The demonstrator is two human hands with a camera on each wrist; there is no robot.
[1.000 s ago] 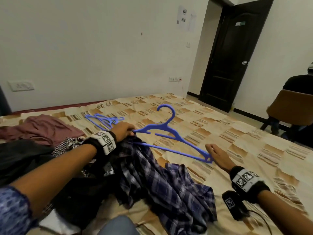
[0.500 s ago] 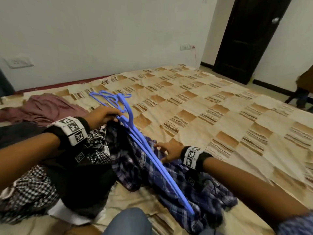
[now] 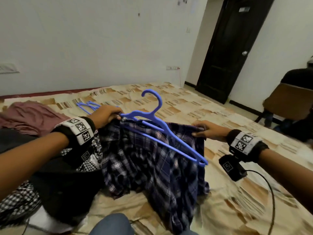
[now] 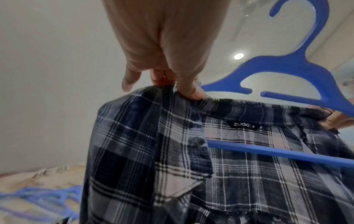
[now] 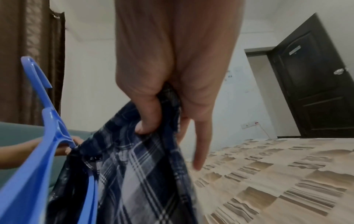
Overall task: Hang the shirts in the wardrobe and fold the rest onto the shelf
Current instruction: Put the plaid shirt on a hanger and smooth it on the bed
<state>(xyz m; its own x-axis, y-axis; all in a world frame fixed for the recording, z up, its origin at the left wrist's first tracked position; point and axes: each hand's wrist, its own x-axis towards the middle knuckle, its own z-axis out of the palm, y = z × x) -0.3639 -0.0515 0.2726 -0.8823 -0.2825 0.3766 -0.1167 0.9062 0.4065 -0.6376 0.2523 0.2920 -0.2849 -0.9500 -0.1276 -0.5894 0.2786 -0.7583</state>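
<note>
A dark blue plaid shirt [image 3: 152, 158] hangs spread between my two hands above the bed. My left hand [image 3: 108, 114] pinches one shoulder of it together with the end of a blue plastic hanger [image 3: 157, 124]. The hanger slants across the shirt's front, hook pointing up and away. My right hand [image 3: 203, 130] grips the shirt's other shoulder. In the left wrist view my left hand [image 4: 172, 84] nips the shirt [image 4: 210, 166] beside the hanger [image 4: 287, 71], and the collar label shows. In the right wrist view my right hand [image 5: 159, 118] clamps a fold of the shirt [image 5: 134, 174], the hanger [image 5: 51, 121] at left.
On the patterned bed sheet [image 3: 237, 200] a black garment [image 3: 64, 184], a checked cloth [image 3: 15, 204] and a maroon garment [image 3: 28, 116] lie at left. Spare blue hangers [image 3: 86, 106] lie behind my left hand. A dark door [image 3: 228, 48] and an occupied chair [image 3: 291, 102] stand at right.
The shirt has been lifted off the bed and stretched out. My right hand moved right and took hold of its far shoulder. The hanger swung up to lie across the shirt.
</note>
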